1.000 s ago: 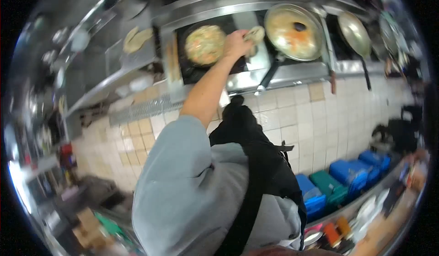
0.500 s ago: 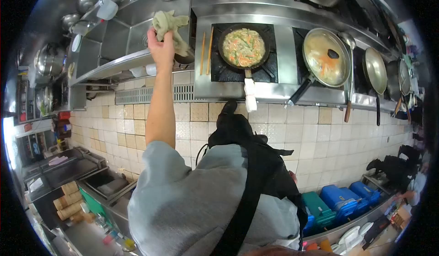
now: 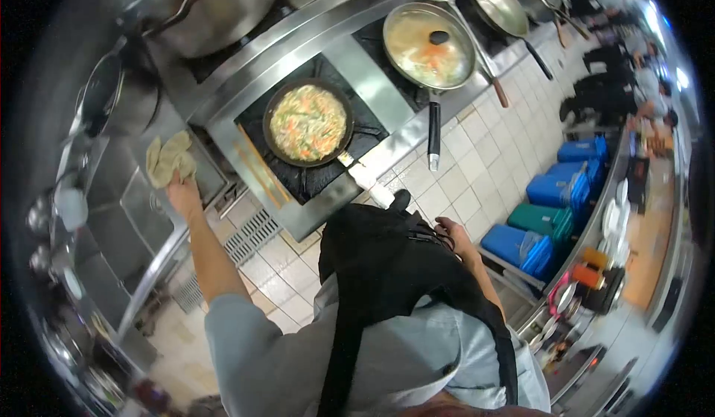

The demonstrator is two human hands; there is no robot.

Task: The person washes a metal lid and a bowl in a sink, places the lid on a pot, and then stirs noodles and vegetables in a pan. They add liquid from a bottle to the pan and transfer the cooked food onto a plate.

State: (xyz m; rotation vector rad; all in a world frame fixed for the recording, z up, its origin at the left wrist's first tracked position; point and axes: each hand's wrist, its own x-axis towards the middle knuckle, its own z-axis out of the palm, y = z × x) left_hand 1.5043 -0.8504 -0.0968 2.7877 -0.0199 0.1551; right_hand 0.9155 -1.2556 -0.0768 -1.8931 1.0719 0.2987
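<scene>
My left hand (image 3: 183, 192) is closed on a crumpled, pale green cloth (image 3: 170, 158), held at the metal sink counter's edge left of the stove. My right hand (image 3: 451, 234) hangs beside my black apron (image 3: 387, 260), fingers loosely apart and holding nothing visible. Between them, a frying pan (image 3: 311, 123) of chopped vegetables in a pale mixture sits on a burner. White wrapping covers its handle (image 3: 371, 185), which points toward me. Long wooden chopsticks (image 3: 262, 165) lie left of this pan. Farther right is a pan under a glass lid (image 3: 417, 33) with a black knob.
A long ladle (image 3: 477, 41) and another frying pan (image 3: 500, 7) lie along the stove's right side. Large pots (image 3: 216, 15) stand at the back left. Blue bins (image 3: 518, 247) and a green bin (image 3: 542, 223) line the right counter. Several people stand at the far right.
My view has turned, so the stove appears tilted and the bins are nearer. My left hand still grips the cloth, now spread lower on the counter. My right hand has come into fuller view.
</scene>
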